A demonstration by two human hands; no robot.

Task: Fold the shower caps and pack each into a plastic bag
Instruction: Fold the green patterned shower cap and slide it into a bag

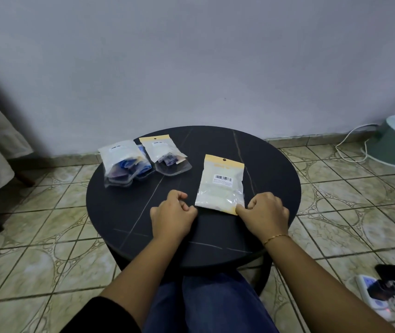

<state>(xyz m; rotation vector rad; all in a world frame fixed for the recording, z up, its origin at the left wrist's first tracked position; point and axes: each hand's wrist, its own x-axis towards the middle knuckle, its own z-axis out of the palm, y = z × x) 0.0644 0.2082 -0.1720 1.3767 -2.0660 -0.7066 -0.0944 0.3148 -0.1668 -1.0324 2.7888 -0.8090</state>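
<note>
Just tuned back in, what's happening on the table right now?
A person sits at the round black table. The right hand touches the near corner of a flat white plastic bag with a yellow header and barcode label. The left hand rests curled beside it, holding nothing. Two piles of packed clear bags with blue contents lie at the far left.

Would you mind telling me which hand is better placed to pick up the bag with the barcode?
Probably the right hand: its fingertips already touch the near corner of the barcode bag, while the left hand rests curled beside it, holding nothing.
</note>
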